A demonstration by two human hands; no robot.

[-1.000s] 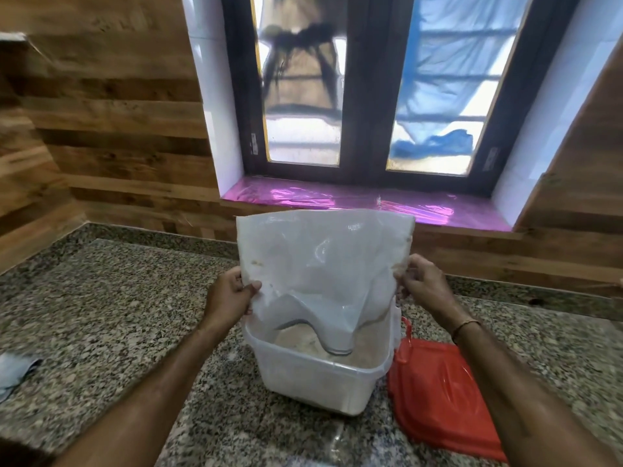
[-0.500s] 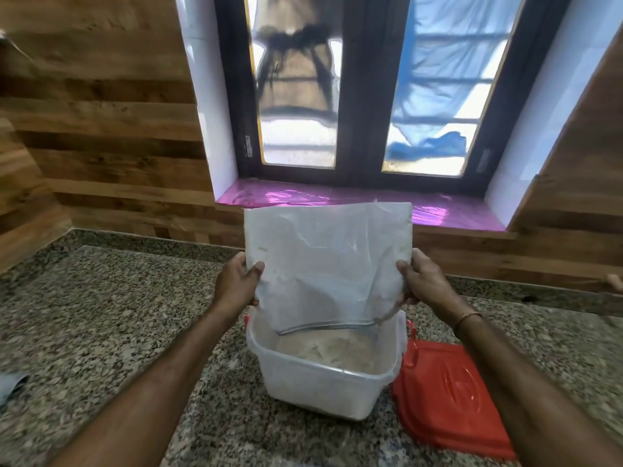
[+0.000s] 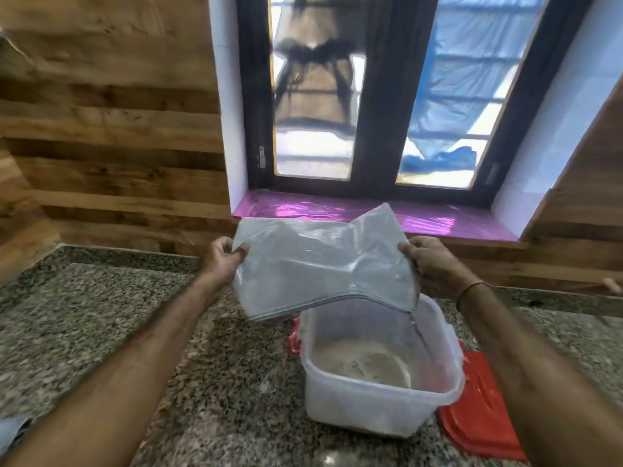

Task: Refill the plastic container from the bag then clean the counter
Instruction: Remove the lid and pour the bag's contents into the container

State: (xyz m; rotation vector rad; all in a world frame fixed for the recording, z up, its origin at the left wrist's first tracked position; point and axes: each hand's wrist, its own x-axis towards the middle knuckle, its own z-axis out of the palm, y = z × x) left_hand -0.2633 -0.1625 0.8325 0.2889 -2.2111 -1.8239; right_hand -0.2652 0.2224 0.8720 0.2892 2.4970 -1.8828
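- While the bag (image 3: 323,264) hangs mouth-down, both hands carry it. The left hand (image 3: 222,261) has its fingers curled round the left edge, and the right hand (image 3: 435,267) has its fingers pinching the right edge. Neither holds anything else.
- The bag is above the plastic container (image 3: 354,412) and mostly to its left, with only its low right corner over the container's far rim. Judged reason: that corner serves as a spout, keeping dregs off the counter (image 3: 101,315).
- The bag looks flat and near empty (a faint streak under the corner may be a last trickle; cannot tell).
- The container stands open, with pale powder (image 3: 360,362) across its bottom. Refill judged nearly done, cleaning not begun.
- The red lid (image 3: 478,409) lies just right of the container, clear of the pour.
- Count: one bag, one container, one lid, two hands, one bluish cloth (image 3: 13,429) far left of the container.
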